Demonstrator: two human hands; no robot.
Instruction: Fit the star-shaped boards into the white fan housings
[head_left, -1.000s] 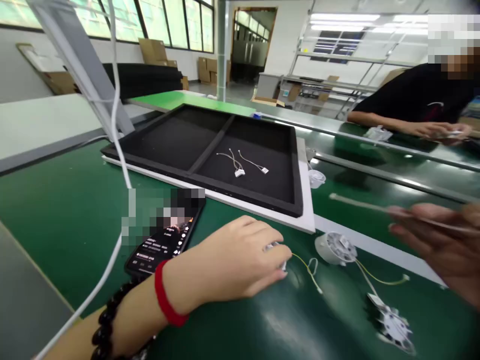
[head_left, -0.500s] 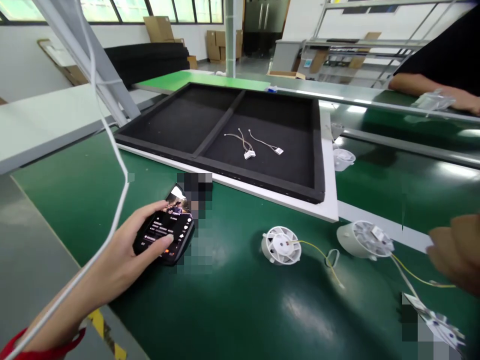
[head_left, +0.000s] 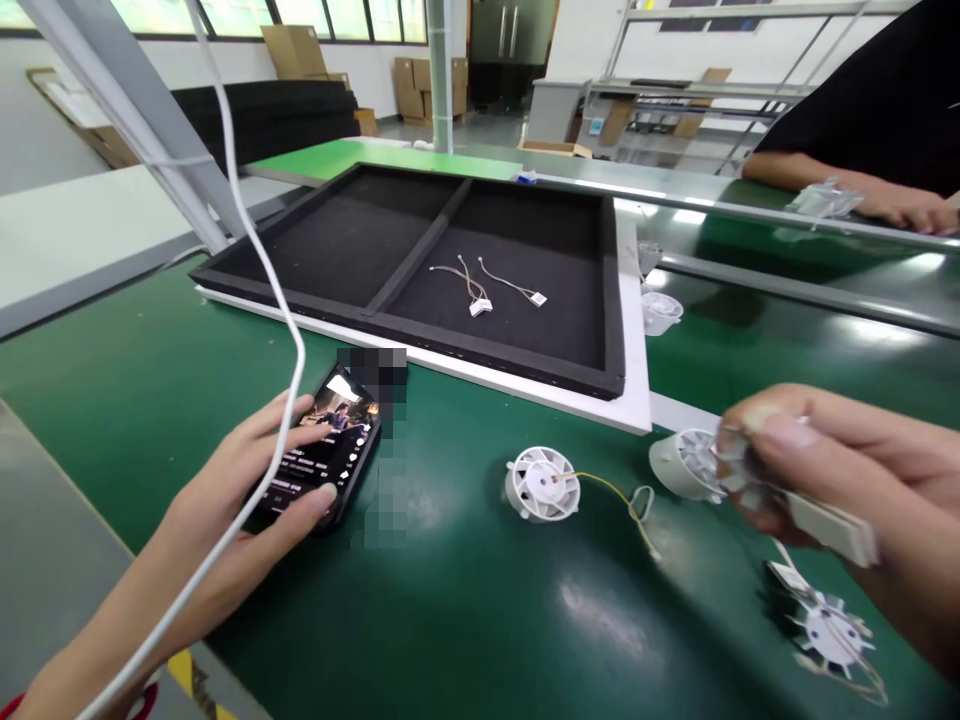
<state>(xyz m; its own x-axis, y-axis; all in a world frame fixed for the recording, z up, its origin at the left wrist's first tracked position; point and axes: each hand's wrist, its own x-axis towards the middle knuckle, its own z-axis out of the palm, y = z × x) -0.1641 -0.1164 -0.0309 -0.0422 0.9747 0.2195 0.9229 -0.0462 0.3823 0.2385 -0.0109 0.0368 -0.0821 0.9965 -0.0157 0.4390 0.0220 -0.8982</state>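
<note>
My left hand [head_left: 262,480] lies over a phone [head_left: 349,450] with a lit screen. Its fingers are spread, two stretched across the upper screen and the thumb on the lower part. At the right, my right hand [head_left: 847,480] is closed in a pinch on a pale finned fan part [head_left: 742,468], blurred, with a white block beside it. Just behind the fingertips stands a white fan housing [head_left: 679,465], partly covered. Another white fan [head_left: 542,484] with a yellow wire sits on the green table. Below my right hand is a white finned disc [head_left: 832,632] with thin wires.
A black foam tray [head_left: 420,325] on a white board holds several short cables [head_left: 480,305]. A white cable [head_left: 300,350] hangs in front of my left arm. Across the table is another person's arm [head_left: 847,190] beside clear plastic wrapping [head_left: 825,200]. More white fans [head_left: 660,313] stand beyond the tray.
My right hand has come inward from the right edge and now pinches the finned part near the housing. My left fingers have spread further over the screen. The view has shifted slightly right.
</note>
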